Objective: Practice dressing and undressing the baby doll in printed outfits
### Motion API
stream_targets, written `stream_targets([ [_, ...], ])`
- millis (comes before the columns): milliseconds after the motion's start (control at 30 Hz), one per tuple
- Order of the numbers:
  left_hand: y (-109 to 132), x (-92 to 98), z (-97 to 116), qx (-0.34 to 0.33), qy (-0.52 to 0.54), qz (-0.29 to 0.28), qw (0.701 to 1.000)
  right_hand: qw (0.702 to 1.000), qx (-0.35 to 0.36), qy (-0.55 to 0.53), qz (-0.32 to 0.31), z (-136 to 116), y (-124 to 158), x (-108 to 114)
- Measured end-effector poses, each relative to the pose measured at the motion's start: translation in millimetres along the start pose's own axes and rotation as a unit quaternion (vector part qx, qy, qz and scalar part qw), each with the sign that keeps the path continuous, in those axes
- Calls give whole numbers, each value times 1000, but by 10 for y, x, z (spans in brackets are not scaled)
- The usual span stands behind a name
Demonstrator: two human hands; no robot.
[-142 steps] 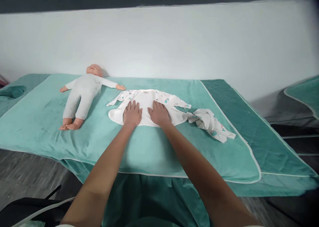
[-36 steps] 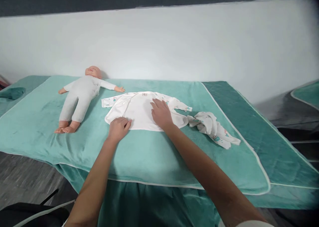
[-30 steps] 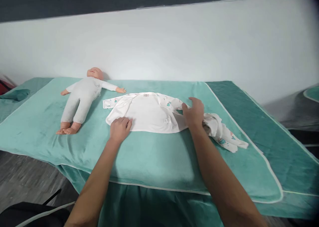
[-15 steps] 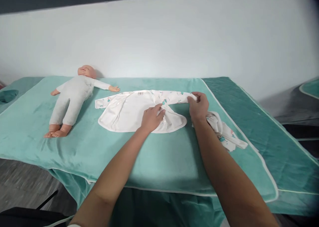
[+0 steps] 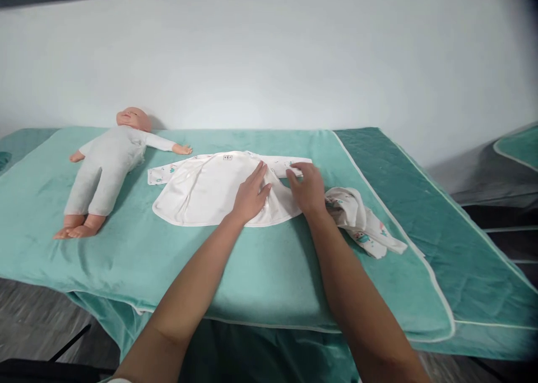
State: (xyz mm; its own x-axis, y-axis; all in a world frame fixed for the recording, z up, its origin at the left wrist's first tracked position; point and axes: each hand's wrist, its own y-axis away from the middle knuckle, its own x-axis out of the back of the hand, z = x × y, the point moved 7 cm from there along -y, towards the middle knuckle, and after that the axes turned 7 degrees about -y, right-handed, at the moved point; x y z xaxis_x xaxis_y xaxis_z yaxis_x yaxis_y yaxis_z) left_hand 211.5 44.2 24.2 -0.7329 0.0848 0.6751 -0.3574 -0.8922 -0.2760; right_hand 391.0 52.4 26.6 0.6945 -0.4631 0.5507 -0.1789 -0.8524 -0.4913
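Note:
A white baby shirt (image 5: 202, 189) with small printed figures lies spread on a teal blanket (image 5: 126, 248). My left hand (image 5: 251, 194) lies flat on the shirt's right half, fingers stretched out. My right hand (image 5: 308, 187) is beside it, fingers curled on the shirt's right sleeve, which it has folded in toward the body. A baby doll (image 5: 105, 164) in a grey suit lies on its back to the left of the shirt.
A crumpled white printed garment (image 5: 361, 220) lies just right of my right hand. The blanket covers a table against a pale wall; its near edge (image 5: 269, 324) hangs toward me. Darker teal cloth (image 5: 420, 203) extends at the right.
My left hand went from the shirt's lower left hem to its right half. My right hand reached the right sleeve, took it and drew it inward toward the shirt's body.

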Motion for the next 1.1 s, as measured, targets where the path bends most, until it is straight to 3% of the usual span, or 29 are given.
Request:
stream_targets([
  [100,-72,-49,-13,-19,-19,-11,1000,996,-33,29,-83,-119,168,-86],
  [233,-142,-80,-43,-2,-66,-15,998,992,-19,97,-74,-180,207,-82],
  [367,-118,-61,-12,4,-88,-10,996,989,-115,3,-95,-43,154,-81],
  [467,-41,-16,82,-27,-107,1,994,971,-200,-93,-92,89,153,-42],
  [533,20,-9,154,-54,-126,-8,991,964,-234,-90,-89,163,164,-6],
  [600,72,-18,205,-71,-145,-27,987,976,-206,-41,-52,152,146,73],
  [667,111,-32,244,-81,-163,-43,982,994,-106,-15,1,-3,120,141],
  [733,147,-59,298,-95,-187,-58,976,998,0,-53,14,-216,140,130],
  [800,195,-107,375,-123,-219,-72,965,991,41,-124,-25,-366,184,47],
  [933,317,-186,492,-157,-247,-86,952,968,14,-203,-149,-475,264,-178],
  [1033,385,-187,502,-144,-219,-86,961,955,3,-194,-223,-440,259,-345],
  [1100,424,-188,505,-141,-191,-91,967,960,42,-147,-233,-414,194,-446],
])
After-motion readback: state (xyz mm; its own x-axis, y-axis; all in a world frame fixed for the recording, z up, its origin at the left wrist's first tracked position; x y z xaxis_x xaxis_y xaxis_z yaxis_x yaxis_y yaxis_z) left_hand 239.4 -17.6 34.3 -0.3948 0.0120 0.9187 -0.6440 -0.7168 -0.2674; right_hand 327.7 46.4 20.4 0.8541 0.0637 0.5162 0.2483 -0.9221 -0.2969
